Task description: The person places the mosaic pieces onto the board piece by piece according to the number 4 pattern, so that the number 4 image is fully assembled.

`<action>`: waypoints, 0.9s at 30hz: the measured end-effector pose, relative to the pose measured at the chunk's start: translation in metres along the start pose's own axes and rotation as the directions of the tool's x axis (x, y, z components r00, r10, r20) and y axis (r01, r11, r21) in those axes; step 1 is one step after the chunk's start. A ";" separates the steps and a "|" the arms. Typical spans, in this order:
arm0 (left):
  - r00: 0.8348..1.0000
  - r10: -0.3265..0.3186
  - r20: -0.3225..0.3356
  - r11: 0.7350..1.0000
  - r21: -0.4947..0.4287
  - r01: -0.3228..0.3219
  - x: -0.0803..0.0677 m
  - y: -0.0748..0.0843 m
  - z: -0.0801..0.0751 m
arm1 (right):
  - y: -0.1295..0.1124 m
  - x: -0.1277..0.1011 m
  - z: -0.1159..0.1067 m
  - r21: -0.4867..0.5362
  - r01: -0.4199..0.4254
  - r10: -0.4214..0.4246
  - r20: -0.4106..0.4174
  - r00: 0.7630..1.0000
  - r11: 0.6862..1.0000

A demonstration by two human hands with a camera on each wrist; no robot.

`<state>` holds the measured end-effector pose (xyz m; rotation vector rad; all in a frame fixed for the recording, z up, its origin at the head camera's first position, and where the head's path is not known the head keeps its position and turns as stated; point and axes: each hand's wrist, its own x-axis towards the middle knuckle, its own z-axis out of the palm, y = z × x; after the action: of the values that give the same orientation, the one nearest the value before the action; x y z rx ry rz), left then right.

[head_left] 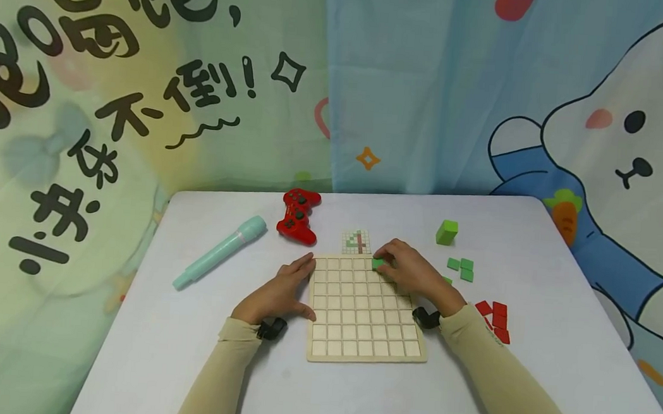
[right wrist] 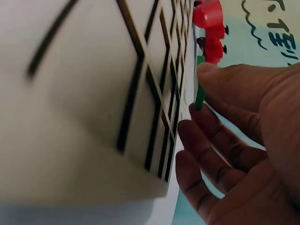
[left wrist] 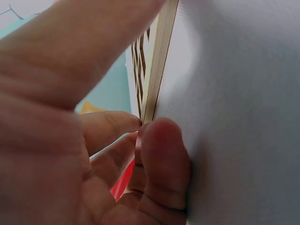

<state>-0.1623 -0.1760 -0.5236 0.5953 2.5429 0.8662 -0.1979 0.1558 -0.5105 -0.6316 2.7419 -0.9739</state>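
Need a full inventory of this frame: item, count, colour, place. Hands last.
Wooden grid board: 1, pale wood, table centre, between the hands.
Green square tile in hand: 1, green, at the board's far row.
Loose green tiles: about 4, green, right of the board.
Green block: 1, green, far right of the board.
Red tiles: several, red, near the right sleeve.
Pattern card: 1, white with green and red squares, behind the board.
Red game controller: 1, red, far side.
Mint toy microphone: 1, mint, left.
White table: 1.
Left hand: rests on the board's left edge.
Right hand: pinches the green tile.
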 end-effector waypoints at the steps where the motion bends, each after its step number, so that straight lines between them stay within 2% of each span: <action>1: 1.000 -0.001 -0.002 1.000 -0.003 0.001 0.000 0.001 -0.001 | -0.001 0.002 0.001 -0.012 -0.002 0.002 0.009 1.000 1.000; 7: 1.000 -0.013 0.004 1.000 0.005 0.013 0.001 0.002 -0.002 | -0.004 0.010 0.003 -0.051 -0.022 0.024 0.042 0.999 0.998; 14: 1.000 -0.018 0.001 1.000 0.008 0.018 -0.001 0.004 -0.003 | -0.003 0.015 0.006 -0.086 0.022 -0.018 0.041 0.999 0.996; 19: 1.000 -0.018 0.004 1.000 0.007 0.018 -0.001 0.004 -0.002 | -0.004 0.018 0.008 -0.055 0.029 -0.026 0.058 0.998 0.998; 27: 1.000 -0.010 0.002 1.000 0.017 0.010 -0.001 0.002 0.001 | -0.006 0.015 0.004 0.011 -0.043 0.042 0.097 0.994 0.999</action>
<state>-0.1606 -0.1747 -0.5224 0.5881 2.5520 0.8404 -0.2080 0.1428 -0.5105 -0.5999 2.6510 -0.9262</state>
